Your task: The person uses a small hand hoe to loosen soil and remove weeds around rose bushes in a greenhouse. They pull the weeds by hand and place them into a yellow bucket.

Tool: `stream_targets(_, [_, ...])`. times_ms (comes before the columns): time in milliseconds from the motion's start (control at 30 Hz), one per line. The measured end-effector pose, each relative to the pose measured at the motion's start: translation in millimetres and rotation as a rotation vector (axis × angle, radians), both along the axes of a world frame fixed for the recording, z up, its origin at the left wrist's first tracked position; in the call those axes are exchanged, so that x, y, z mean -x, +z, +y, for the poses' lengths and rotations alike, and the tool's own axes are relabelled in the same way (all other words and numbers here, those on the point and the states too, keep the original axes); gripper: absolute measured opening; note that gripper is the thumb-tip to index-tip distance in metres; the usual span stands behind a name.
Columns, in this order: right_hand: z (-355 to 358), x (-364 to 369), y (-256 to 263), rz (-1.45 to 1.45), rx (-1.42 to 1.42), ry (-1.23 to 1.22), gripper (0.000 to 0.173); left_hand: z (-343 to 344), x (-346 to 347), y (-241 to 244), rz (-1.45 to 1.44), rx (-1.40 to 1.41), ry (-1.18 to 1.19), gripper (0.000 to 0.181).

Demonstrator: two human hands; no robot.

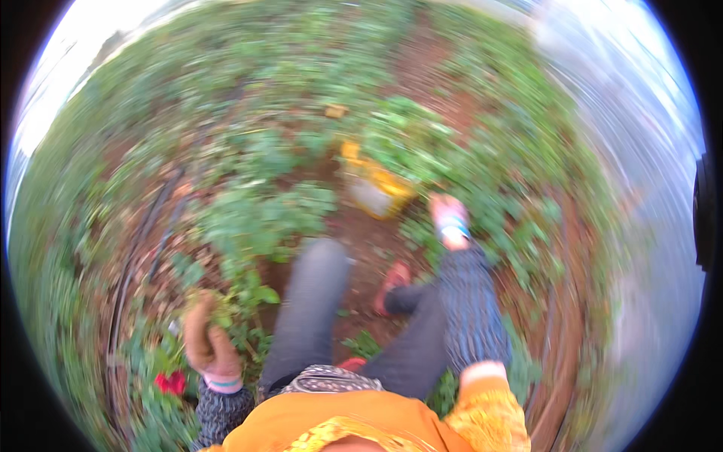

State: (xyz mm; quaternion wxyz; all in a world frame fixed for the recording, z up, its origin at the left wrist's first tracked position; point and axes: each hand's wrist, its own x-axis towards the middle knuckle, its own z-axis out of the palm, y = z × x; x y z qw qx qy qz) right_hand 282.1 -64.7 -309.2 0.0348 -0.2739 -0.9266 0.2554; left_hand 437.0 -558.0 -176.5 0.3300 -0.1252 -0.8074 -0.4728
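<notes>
My left hand [212,342], in a brown and pink glove, is low on the left. Its fingertips meet yellow-green leaves [223,308]; blur hides whether it grips them. A red flower [170,382] sits just left of the wrist. My right hand [449,212] reaches forward, a pale band at its wrist, beside a yellow and white container [375,192]. Leafy green stems [404,135] are heaped over the container's far side. The right fingers are smeared by motion, so what they hold is unclear.
Low green plants [271,209] grow close on both sides of the bare soil [367,237]. Dark irrigation pipes [133,260] run along the left. A small yellow object [336,111] lies ahead. Pale plastic sheeting [632,186] walls the right. My knee [322,265] is bent forward.
</notes>
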Motion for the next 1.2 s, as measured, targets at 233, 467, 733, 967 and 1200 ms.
stream_targets(233, [1.8,-30.3,132.6,0.331,-0.253,0.036,0.038,78.7,86.8,9.5,0.082,-0.32,-0.335,0.038])
stream_targets(467, [106.4,-239.6,221.9,0.058,-0.587,-0.124,0.05,148.6,112.0,-4.3,0.046,-0.372,-0.553,0.039])
stream_targets(733, [157.8,-642.0,134.6,-0.726,-0.389,-0.587,0.04,176.5,128.9,-42.5,0.159,-0.022,-0.581,0.041])
stream_targets(967, [123.7,-728.3,-13.7,-0.907,-0.002,-1.076,0.046,208.1,110.1,-25.3,-0.651,-0.908,-0.874,0.049])
stream_targets(1200, [107.0,-706.8,-39.3,-0.789,0.039,-1.264,0.036,230.0,103.0,-5.1,-0.761,-0.93,-0.77,0.044])
